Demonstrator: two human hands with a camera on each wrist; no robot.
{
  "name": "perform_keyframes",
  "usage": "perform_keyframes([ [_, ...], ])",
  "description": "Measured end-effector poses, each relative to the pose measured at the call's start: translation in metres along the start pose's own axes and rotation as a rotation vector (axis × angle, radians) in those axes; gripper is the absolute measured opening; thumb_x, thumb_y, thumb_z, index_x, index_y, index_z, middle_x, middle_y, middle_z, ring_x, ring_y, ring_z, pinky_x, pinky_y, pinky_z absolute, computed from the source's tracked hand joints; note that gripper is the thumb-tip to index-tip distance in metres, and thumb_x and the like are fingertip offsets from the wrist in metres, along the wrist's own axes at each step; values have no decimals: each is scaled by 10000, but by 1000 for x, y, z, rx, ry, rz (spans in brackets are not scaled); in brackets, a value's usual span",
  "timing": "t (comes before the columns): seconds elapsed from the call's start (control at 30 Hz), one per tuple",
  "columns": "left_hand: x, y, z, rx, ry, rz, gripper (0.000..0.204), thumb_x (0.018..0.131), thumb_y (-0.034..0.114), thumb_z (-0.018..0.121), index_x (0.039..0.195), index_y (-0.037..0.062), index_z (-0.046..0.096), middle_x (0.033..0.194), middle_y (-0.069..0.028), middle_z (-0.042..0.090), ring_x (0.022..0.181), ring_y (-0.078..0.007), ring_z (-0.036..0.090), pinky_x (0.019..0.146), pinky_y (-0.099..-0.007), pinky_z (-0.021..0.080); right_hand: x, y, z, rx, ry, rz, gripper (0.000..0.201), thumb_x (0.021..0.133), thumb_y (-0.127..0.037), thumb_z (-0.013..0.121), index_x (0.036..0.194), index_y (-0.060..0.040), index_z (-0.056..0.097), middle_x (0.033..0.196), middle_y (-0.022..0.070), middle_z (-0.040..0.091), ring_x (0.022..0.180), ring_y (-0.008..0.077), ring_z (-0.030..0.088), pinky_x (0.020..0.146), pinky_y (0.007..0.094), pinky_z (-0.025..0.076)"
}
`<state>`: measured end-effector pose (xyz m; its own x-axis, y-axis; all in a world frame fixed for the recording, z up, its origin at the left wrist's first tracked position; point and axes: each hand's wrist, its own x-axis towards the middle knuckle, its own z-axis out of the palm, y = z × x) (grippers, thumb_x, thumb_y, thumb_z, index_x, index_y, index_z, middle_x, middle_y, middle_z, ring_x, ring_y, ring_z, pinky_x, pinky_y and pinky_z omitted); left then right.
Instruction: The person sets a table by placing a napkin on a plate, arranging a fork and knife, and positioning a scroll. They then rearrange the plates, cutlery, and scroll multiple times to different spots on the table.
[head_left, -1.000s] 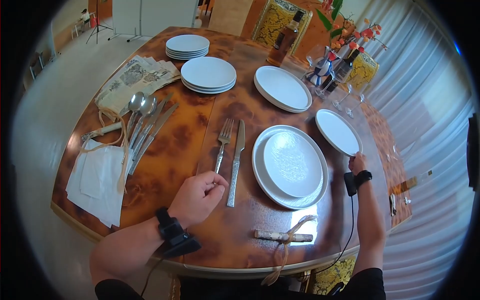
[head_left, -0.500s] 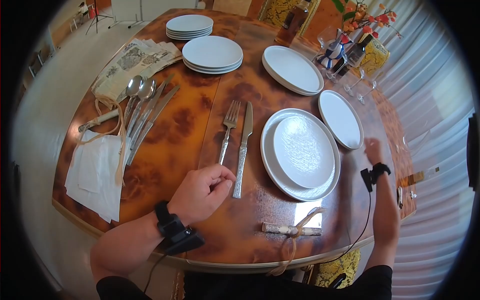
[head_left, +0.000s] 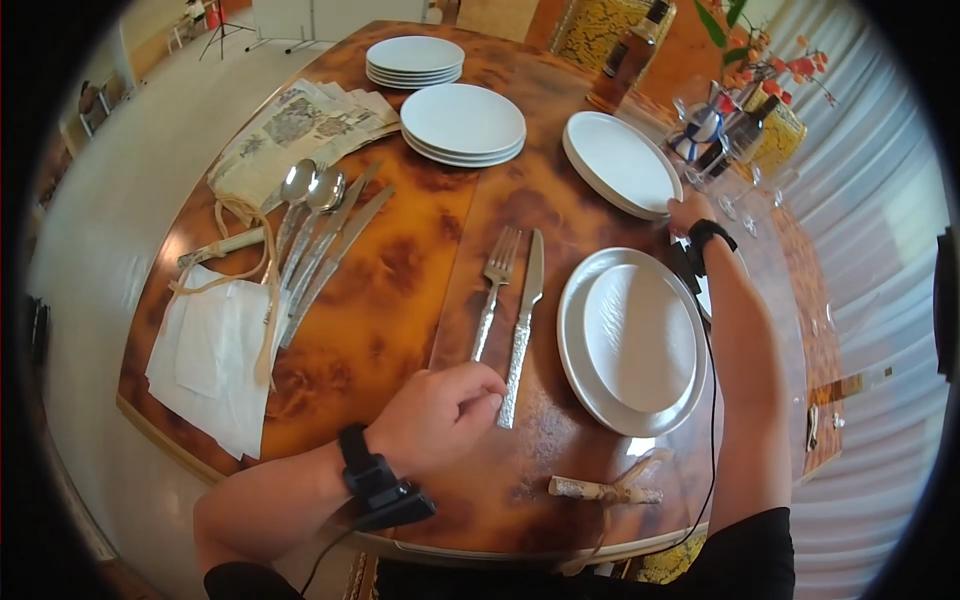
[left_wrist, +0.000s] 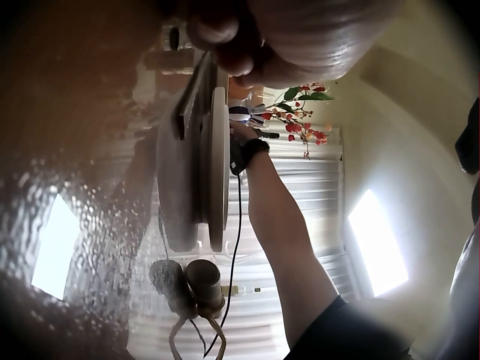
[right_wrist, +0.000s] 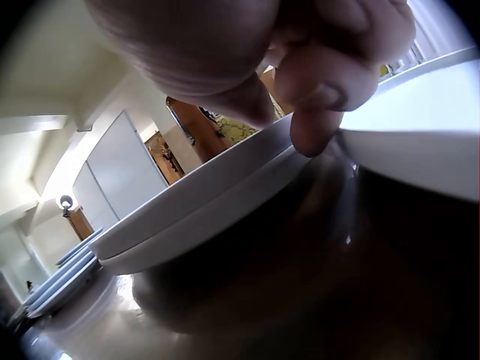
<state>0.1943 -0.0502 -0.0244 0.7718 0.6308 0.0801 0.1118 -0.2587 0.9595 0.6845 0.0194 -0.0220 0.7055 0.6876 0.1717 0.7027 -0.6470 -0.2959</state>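
My left hand [head_left: 440,415] rests loosely curled on the table beside the handles of a fork [head_left: 490,300] and a knife [head_left: 524,320], holding nothing that shows. Farther back on the right, my right hand [head_left: 690,215] is at the near rim of two stacked white plates [head_left: 622,160]. The right wrist view shows its thumb and fingers [right_wrist: 319,131] pinching the rim of that stack [right_wrist: 195,202]. Under my right wrist, a single plate [head_left: 706,300] is mostly covered. A smaller plate [head_left: 640,335] lies on a larger one [head_left: 575,370] between my hands.
Two plate stacks [head_left: 462,120] [head_left: 414,52], printed papers [head_left: 290,130], spoons and knives [head_left: 330,250] and white napkins [head_left: 215,360] lie left. A tied stick [head_left: 590,489] is near the front edge. A bottle [head_left: 620,70], flowers and glasses stand at the back right.
My right hand left the single plate's rim and moved back and left to the two stacked plates. The left hand keeps its place by the fork and knife.
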Motion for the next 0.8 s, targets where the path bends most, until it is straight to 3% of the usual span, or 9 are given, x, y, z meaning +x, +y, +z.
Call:
perform_keyframes([
  [0.07,0,-8,3,11,-4,38,107,832,71,539,900,-7,566,622,-24,563,544,-59,490,504,-217,393,-2,-11,-6,15,-155,146,241,747,-184,492,785,10,631,608,133,626,616,247,647,624,344,516],
  [0.1,1,-8,2,35,-30,21,117,834,77,539,907,-10,566,648,-39,585,564,-71,525,521,-223,415,2,-10,0,37,-141,157,229,755,-177,506,723,8,638,592,109,627,634,244,649,645,332,515],
  [0.2,0,-9,3,53,-32,39,126,835,80,537,915,-12,567,675,-57,603,590,-87,557,536,-228,430,16,-2,5,-173,-217,55,213,768,-171,521,723,-10,652,635,104,642,658,228,652,643,317,517],
  [0.27,0,-8,1,72,-47,31,133,837,86,529,918,-13,564,700,-73,616,620,-108,583,560,-238,448,59,42,27,-371,-259,-206,194,763,-193,558,769,-34,668,709,108,654,682,218,651,630,310,518],
  [0.37,1,-8,1,70,-50,42,135,839,88,524,918,-14,562,706,-76,618,626,-113,586,567,-242,452,46,28,5,-302,-384,-194,231,768,-236,555,790,-31,660,734,98,652,670,213,636,612,304,511],
  [0.47,0,-10,2,70,-57,36,135,840,88,522,918,-15,561,709,-75,619,629,-113,587,569,-243,453,48,39,5,619,-351,-5,152,770,-182,496,745,-47,561,566,67,550,383,150,492,368,250,403],
  [0.6,0,-11,3,63,-62,34,131,840,85,524,912,-17,565,696,-64,613,622,-96,574,560,-234,445,-33,-19,-61,1167,-481,398,305,807,-296,468,566,-151,349,407,-62,288,314,74,312,311,227,304],
  [0.77,0,-7,3,32,-38,76,111,833,73,528,891,-11,571,645,-34,573,564,-74,512,518,-221,409,-99,35,-110,1274,-423,304,321,810,-301,486,552,-163,353,435,-62,279,329,61,250,308,219,223],
  [0.8,-1,-4,3,38,-36,52,118,825,88,528,884,-2,576,661,-72,583,583,-135,544,531,-254,426,-109,67,-120,1309,-435,300,332,819,-281,491,545,-170,339,460,-54,292,350,49,257,328,209,219],
])
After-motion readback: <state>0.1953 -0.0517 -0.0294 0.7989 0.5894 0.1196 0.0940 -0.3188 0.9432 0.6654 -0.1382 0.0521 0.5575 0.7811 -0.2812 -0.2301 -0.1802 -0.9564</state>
